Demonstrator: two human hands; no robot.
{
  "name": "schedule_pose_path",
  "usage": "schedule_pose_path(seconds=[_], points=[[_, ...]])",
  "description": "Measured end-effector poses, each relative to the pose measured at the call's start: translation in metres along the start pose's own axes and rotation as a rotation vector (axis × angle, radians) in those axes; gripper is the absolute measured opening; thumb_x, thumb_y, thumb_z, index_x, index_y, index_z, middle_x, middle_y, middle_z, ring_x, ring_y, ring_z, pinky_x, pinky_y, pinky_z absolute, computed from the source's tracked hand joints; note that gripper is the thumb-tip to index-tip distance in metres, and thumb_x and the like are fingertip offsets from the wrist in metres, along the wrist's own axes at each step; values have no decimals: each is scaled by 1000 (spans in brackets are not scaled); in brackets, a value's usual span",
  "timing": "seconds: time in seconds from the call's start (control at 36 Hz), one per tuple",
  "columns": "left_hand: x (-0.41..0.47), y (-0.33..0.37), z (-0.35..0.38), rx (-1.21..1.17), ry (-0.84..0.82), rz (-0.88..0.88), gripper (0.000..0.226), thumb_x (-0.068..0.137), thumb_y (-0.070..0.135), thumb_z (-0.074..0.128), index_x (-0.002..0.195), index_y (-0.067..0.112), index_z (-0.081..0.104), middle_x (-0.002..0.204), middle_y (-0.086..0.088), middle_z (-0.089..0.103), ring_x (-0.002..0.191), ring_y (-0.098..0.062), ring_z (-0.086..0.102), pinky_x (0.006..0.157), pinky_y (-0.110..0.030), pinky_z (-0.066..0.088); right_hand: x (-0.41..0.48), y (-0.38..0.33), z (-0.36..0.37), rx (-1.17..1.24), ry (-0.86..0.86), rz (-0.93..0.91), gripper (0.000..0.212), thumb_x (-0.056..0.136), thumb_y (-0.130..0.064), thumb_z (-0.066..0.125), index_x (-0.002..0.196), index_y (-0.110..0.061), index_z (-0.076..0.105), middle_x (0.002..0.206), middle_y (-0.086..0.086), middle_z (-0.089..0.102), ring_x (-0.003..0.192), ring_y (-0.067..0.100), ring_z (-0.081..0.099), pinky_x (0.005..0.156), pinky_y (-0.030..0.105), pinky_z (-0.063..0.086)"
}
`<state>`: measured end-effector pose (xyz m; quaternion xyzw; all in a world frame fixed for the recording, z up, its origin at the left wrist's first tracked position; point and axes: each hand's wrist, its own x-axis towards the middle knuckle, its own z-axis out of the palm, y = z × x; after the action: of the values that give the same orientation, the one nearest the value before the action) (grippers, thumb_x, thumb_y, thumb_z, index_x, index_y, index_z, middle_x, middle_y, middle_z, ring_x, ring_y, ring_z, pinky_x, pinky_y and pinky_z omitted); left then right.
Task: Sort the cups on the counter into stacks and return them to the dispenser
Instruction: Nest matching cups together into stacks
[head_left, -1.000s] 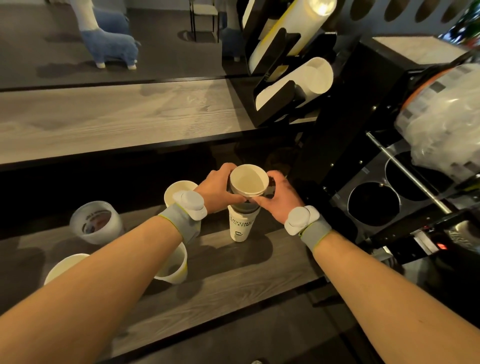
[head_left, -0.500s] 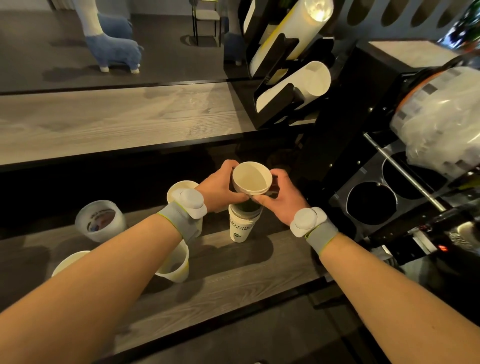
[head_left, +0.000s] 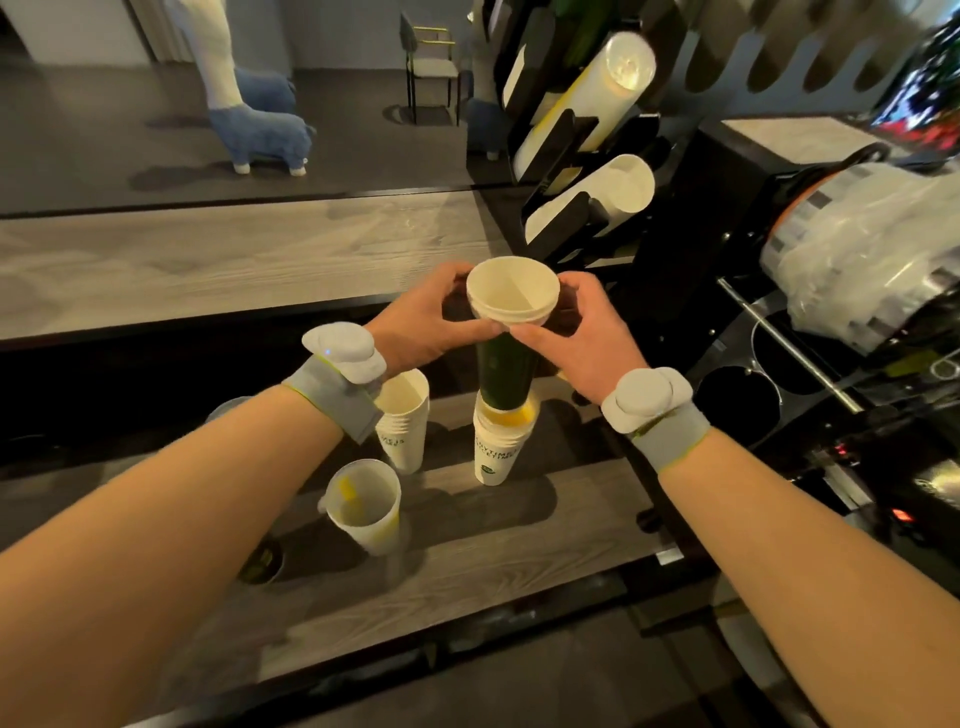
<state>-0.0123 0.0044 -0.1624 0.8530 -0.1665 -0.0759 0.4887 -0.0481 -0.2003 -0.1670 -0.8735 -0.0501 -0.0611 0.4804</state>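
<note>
Both hands grip the rim of a short stack of dark green cups (head_left: 506, 364) with cream insides, lifted so its base hangs just above a white printed cup stack (head_left: 497, 444) standing on the counter. My left hand (head_left: 423, 322) pinches the rim from the left, my right hand (head_left: 576, 332) from the right. Another white cup stack (head_left: 405, 421) stands to the left, partly behind my left wrist. A single white cup (head_left: 366, 506) stands nearer me. The black cup dispenser (head_left: 566, 140) rises behind, with two tilted white cup columns in it.
The wooden counter (head_left: 493, 551) has a dark front edge. A black machine with round holes (head_left: 737, 405) sits at the right, a plastic-wrapped roll (head_left: 862, 260) above it. A raised wooden ledge (head_left: 208, 260) runs behind. A clear cup is mostly hidden under my left forearm.
Both hands have lifted the green cups upward, clear of the white stack they sat in. The view has shifted and my forearm now covers the cups at the left.
</note>
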Motion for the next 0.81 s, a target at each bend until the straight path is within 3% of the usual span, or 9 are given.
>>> schedule_pose_path(seconds=[0.08, 0.19, 0.31, 0.39, 0.56, 0.69, 0.81], points=[[-12, 4, -18, -46, 15, 14, 70, 81, 42, 74, 140, 25, 40, 137, 10, 53, 123, -6, 51, 102, -25, 42, -1, -19, 6, 15, -7, -40, 58, 82, -37, 74, 130, -28, 42, 111, -19, 52, 95, -9, 51, 63, -3, 39], [-25, 3, -38, -14, 41, 9, 81, 76, 57, 67, 145, 24, 39, 142, 7, 52, 128, -12, 50, 110, -33, 40, -1, -40, 16, 22, -20, -83, 57, 83, -42, 73, 129, -27, 43, 114, -16, 53, 97, -6, 53, 65, -2, 41], [-50, -11, -66, -33, 79, -66, 76, 80, 56, 70, 144, 28, 40, 143, 5, 52, 128, -15, 51, 110, -45, 43, -4, -62, 43, 31, -73, -124, 58, 84, -43, 72, 131, -24, 43, 124, -11, 55, 110, 5, 54, 74, 5, 41], [-72, -19, -83, -58, 98, -100, 72, 80, 54, 69, 142, 29, 42, 140, 5, 54, 126, -15, 54, 107, -44, 47, -6, -73, 64, 46, -105, -135, 59, 84, -45, 70, 132, -24, 43, 127, -8, 56, 113, 10, 55, 82, 12, 43], [-126, -44, -122, -91, 146, -162, 65, 86, 49, 66, 142, 24, 44, 136, 4, 56, 121, -13, 57, 103, -39, 51, -16, -101, 117, 76, -231, -141, 59, 82, -48, 71, 130, -25, 46, 118, -13, 57, 102, 3, 56, 71, 9, 41], [-166, -69, -145, -33, 171, -203, 63, 87, 47, 68, 143, 29, 45, 136, 11, 57, 121, -9, 57, 103, -39, 50, -24, -117, 159, 80, -350, -144, 58, 84, -43, 72, 131, -23, 44, 120, -10, 55, 103, 8, 56, 68, 9, 41], [-198, -91, -162, 12, 237, -231, 74, 76, 60, 72, 139, 31, 47, 133, 11, 57, 122, -9, 56, 107, -41, 46, -34, -129, 195, 50, -435, -164, 60, 84, -41, 72, 131, -22, 42, 125, -9, 53, 104, 8, 54, 66, 9, 40]])
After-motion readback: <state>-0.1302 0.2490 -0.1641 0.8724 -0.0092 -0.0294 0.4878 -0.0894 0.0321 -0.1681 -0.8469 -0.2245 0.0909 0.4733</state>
